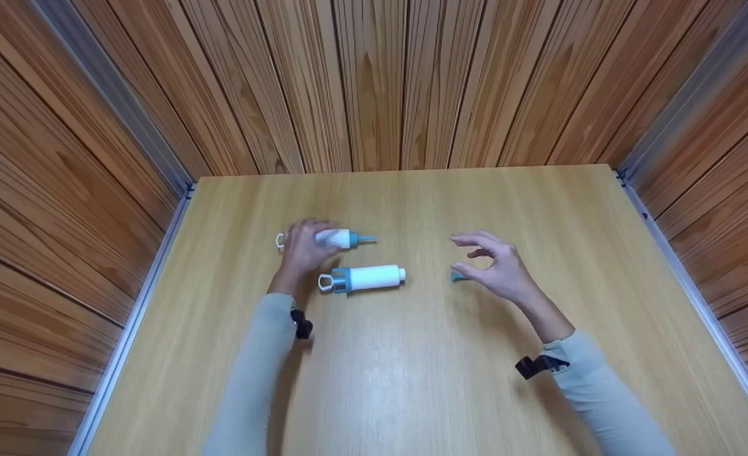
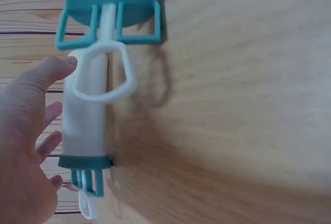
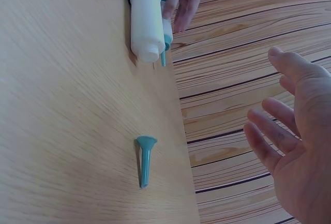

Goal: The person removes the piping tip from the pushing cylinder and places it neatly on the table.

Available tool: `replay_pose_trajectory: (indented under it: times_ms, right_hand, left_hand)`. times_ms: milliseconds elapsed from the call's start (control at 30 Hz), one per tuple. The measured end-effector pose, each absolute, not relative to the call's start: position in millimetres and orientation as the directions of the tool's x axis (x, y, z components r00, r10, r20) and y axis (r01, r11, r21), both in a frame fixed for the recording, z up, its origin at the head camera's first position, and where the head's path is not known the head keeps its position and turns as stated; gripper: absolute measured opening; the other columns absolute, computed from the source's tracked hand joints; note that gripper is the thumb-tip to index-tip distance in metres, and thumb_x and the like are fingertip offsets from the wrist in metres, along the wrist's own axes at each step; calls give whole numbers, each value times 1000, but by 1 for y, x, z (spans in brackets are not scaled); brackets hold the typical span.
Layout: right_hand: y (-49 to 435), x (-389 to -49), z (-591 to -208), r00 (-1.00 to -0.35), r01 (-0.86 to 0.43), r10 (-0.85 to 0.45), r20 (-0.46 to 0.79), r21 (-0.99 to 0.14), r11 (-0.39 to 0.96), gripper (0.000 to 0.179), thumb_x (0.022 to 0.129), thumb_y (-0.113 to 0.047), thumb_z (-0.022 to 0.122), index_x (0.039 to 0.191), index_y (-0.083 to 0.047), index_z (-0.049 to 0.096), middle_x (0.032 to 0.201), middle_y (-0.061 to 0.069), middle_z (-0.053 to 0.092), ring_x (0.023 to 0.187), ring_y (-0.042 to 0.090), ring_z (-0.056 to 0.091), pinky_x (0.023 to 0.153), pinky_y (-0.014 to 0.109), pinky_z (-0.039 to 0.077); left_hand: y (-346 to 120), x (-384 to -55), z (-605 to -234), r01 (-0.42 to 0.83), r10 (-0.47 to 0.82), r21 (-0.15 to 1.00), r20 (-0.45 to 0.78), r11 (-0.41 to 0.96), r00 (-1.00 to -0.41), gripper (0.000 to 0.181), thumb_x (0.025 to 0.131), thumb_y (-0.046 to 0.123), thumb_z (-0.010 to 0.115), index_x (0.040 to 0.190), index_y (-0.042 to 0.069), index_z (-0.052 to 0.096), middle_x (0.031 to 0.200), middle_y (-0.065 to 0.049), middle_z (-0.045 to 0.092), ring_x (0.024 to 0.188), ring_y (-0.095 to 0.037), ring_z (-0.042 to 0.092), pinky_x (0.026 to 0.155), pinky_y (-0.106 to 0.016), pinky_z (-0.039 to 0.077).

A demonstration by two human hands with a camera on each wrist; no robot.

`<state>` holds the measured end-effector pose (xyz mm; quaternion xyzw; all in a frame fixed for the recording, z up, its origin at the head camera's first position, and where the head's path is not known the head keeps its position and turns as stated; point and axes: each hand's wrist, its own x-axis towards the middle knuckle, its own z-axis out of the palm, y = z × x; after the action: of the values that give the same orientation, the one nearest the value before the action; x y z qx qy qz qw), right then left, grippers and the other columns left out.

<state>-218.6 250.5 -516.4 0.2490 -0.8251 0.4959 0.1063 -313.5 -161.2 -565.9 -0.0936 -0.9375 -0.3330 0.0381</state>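
My left hand (image 1: pixel 305 248) is over the back part of a white syringe (image 1: pixel 343 239) with a teal nozzle at its tip, lying on the table. In the left wrist view its thumb overlaps the barrel of this syringe (image 2: pixel 85 125), while the other fingers stand apart beside it. Nearer me lies a second white syringe (image 1: pixel 375 277), with a teal collar, a white ring handle and a bare threaded tip. Off to the right, my right hand (image 1: pixel 501 269) hovers with spread, bent fingers, holding nothing. Below it a loose teal nozzle (image 3: pixel 145 159) lies on the table, partly hidden in the head view.
The wooden table (image 1: pixel 374 380) bears all these things. Wood-panelled walls (image 1: pixel 374 88) with grey metal corner posts stand behind and at both sides. A dark wrist camera (image 1: pixel 541 365) sits on each light sleeve.
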Motion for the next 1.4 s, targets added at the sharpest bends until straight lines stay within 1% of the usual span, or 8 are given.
replay_pose_trajectory:
  times_ms: [167, 400, 700, 800, 967, 1033, 1133, 1400]
  right_hand:
    - [251, -219, -519, -851, -520, -289, 438, -777, 355, 50, 91, 4, 89, 139, 3, 75, 143, 22, 76, 132, -10, 65, 103, 15, 59]
    - [253, -220, -520, -852, -518, -275, 445, -788, 332, 50, 91, 7, 87, 140, 4, 74, 143, 26, 75, 132, -10, 65, 104, 16, 60]
    - [255, -221, -520, -855, -512, -257, 452, -815, 271, 53, 89, 13, 86, 140, 6, 73, 141, 30, 74, 130, -7, 68, 103, 18, 61]
    - [257, -221, -521, -854, -510, -254, 454, -828, 233, 54, 89, 16, 84, 140, 8, 71, 141, 25, 75, 130, -4, 70, 103, 19, 62]
    - [260, -222, -521, -844, -521, -261, 469, -833, 185, 57, 89, 18, 82, 144, 9, 68, 143, 14, 75, 132, 3, 72, 103, 21, 63]
    - [262, -223, -521, -838, -525, -271, 474, -836, 158, 60, 88, 19, 81, 145, 11, 66, 145, 1, 75, 133, 5, 73, 103, 22, 63]
    - [264, -225, -522, -829, -524, -287, 480, -846, 98, 64, 87, 24, 78, 148, 16, 60, 150, -10, 73, 136, 9, 73, 102, 23, 64]
    - [266, -229, -525, -812, -521, -310, 494, -854, 3, 68, 87, 27, 75, 150, 21, 52, 156, -12, 69, 139, 12, 72, 103, 24, 65]
  left_hand:
    - [-163, -309, -561, 138, 144, 618, 41, 774, -989, 52, 96, 23, 91, 144, 12, 77, 160, -15, 69, 158, -43, 53, 140, -67, 21]
    - [-170, -307, -562, 116, 145, 630, 5, 768, -989, 54, 96, 24, 92, 146, 17, 76, 162, -13, 67, 159, -41, 52, 139, -68, 18]
    - [-176, -306, -565, 102, 110, 615, 24, 782, -994, 51, 96, 23, 92, 144, 16, 77, 157, -14, 71, 153, -41, 55, 130, -66, 28]
    - [-177, -305, -567, 99, 106, 603, 25, 791, -994, 51, 96, 21, 91, 145, 17, 77, 157, -15, 71, 152, -41, 56, 126, -65, 30]
    - [-181, -305, -568, 96, 98, 608, 29, 788, -995, 46, 99, 17, 88, 144, 15, 77, 157, -17, 70, 153, -42, 54, 126, -64, 28]
    - [-182, -305, -568, 90, 90, 613, 30, 785, -995, 42, 100, 16, 86, 142, 14, 78, 155, -18, 71, 153, -42, 54, 126, -64, 29]
    - [-183, -305, -569, 84, 81, 619, 33, 781, -996, 38, 101, 15, 85, 139, 13, 80, 152, -18, 73, 151, -42, 55, 126, -64, 29]
    - [-183, -305, -569, 83, 79, 633, 34, 769, -996, 34, 102, 16, 85, 136, 13, 81, 147, -16, 76, 148, -41, 56, 125, -63, 28]
